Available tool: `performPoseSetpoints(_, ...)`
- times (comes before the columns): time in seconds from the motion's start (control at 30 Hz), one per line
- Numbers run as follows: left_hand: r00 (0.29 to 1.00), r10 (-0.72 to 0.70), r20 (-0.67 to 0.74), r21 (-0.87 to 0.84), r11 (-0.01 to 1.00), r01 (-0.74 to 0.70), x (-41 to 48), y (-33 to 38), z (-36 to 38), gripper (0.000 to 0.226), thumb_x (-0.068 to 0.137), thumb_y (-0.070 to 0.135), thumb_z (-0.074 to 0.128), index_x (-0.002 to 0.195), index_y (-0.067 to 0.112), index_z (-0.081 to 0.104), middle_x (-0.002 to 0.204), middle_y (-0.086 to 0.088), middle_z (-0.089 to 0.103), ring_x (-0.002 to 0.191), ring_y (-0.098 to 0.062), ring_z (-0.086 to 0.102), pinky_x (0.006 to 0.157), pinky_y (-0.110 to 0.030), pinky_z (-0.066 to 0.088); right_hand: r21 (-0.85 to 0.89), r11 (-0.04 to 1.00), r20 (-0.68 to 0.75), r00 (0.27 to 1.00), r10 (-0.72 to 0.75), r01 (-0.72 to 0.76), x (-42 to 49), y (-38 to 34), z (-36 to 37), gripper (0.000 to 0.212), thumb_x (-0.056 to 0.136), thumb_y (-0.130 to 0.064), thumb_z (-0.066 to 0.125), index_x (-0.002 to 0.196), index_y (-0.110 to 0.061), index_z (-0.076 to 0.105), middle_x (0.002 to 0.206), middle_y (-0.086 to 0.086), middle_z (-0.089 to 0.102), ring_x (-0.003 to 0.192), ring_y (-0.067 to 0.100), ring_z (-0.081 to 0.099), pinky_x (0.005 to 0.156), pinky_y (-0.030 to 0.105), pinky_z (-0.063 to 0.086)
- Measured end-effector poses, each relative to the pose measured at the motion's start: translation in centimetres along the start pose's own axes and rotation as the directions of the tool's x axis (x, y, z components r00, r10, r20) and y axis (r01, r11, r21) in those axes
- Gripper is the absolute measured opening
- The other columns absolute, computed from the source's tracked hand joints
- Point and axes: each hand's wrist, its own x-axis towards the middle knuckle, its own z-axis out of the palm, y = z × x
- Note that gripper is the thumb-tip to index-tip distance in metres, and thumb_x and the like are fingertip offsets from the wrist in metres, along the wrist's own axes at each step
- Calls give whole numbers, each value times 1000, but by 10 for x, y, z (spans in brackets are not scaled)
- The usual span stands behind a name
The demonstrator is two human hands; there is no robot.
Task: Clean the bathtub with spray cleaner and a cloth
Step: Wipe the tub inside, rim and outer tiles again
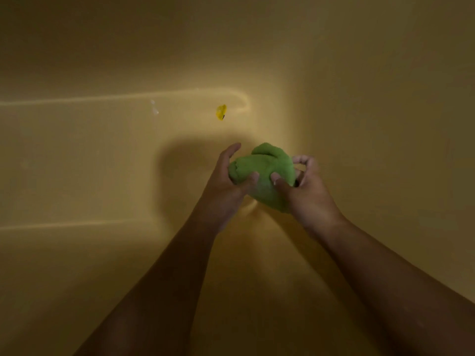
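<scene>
Our bare forearms reach down into the bathtub, and between them we hold the cloth just above the tub's rounded end. Our left hand curls round its left side, thumb pressed in. Our right hand grips the right side, thumb on top and fingers hooked behind. We judge this a bunching step: we should gather the cloth into a firm pad with one flat face before wiping. It is green, thick, fluffy terry, folded in soft lumps. The tub is smooth, glossy and gently curved. Farther off lie a small yellow scrap and a whitish fleck. No spray bottle shows.
</scene>
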Motion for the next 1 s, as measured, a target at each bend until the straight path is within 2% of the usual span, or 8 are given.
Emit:
performPoseSetpoints(0.13, 996, 84, 26, 573, 815, -84, 5, -14, -13, 68, 80, 21, 80, 141, 27, 50, 119, 10, 62, 104, -10, 62, 83, -21, 48, -338, 933, 118, 989, -93, 128, 13, 12, 2, 82, 89, -1, 75, 149, -41, 35, 120, -1, 65, 107, 12, 67, 90, 26, 55)
performPoseSetpoints(0.23, 988, 154, 18, 808, 580, -105, 9, -23, -17, 52, 86, 26, 77, 134, 21, 57, 115, -1, 60, 102, -20, 59, 75, -24, 35, -660, 733, 175, 983, -61, 163, 24, 20, 6, 65, 88, -8, 78, 146, -22, 50, 127, 4, 53, 120, 22, 55, 93, 21, 40)
performPoseSetpoints(0.3, 990, 140, -5, 852, 519, -69, 12, -28, -19, 44, 89, 31, 75, 130, 19, 61, 113, -4, 50, 103, -24, 56, 79, -25, 35, -738, 656, 170, 984, -49, 160, 29, 23, 7, 46, 92, -18, 76, 134, -18, 58, 118, 2, 45, 116, 23, 50, 91, 22, 37)
performPoseSetpoints(0.43, 998, 56, -28, 800, 600, -11, 18, -36, -28, 33, 93, 35, 71, 119, 17, 61, 114, 2, 52, 102, -16, 55, 86, -28, 43, -830, 510, 252, 968, -23, 228, 39, 26, 3, 31, 92, -42, 73, 113, -21, 64, 119, -2, 46, 116, 18, 42, 92, 24, 36)
performPoseSetpoints(0.57, 997, -23, -74, 676, 734, 68, 21, -48, -39, 19, 97, 36, 67, 107, 23, 57, 96, 6, 68, 87, -13, 66, 66, -28, 45, -713, 694, 205, 976, 73, 98, 49, 29, 6, 25, 94, -45, 72, 100, -23, 61, 89, -6, 67, 83, 15, 66, 58, 21, 43)
performPoseSetpoints(0.77, 977, 20, -213, 579, 808, 110, 47, -73, -48, 45, 97, 43, 66, 135, 28, 47, 110, 6, 69, 92, -14, 70, 76, -30, 55, -640, 768, 63, 995, 71, -14, 73, 54, 28, 43, 97, -53, 64, 119, -17, 54, 98, 0, 67, 86, 18, 67, 71, 32, 57)
performPoseSetpoints(0.87, 977, 46, -208, 692, 712, 114, 63, -88, -53, 43, 99, 41, 63, 138, 26, 50, 108, 5, 69, 94, -17, 68, 74, -24, 45, -728, 685, 34, 999, -6, 29, 85, 80, 39, 51, 100, -46, 61, 136, -12, 51, 121, 10, 60, 113, 28, 59, 96, 39, 54)
performPoseSetpoints(1.0, 977, 180, -112, 946, 321, 49, 77, -108, -69, 40, 99, 52, 52, 133, 33, 60, 133, 1, 59, 123, -30, 52, 98, -39, 40, -888, 365, 178, 941, -289, 280, 83, 109, 59, 65, 100, -32, 59, 157, -16, 33, 162, 13, 29, 149, 37, 26, 122, 55, 29)
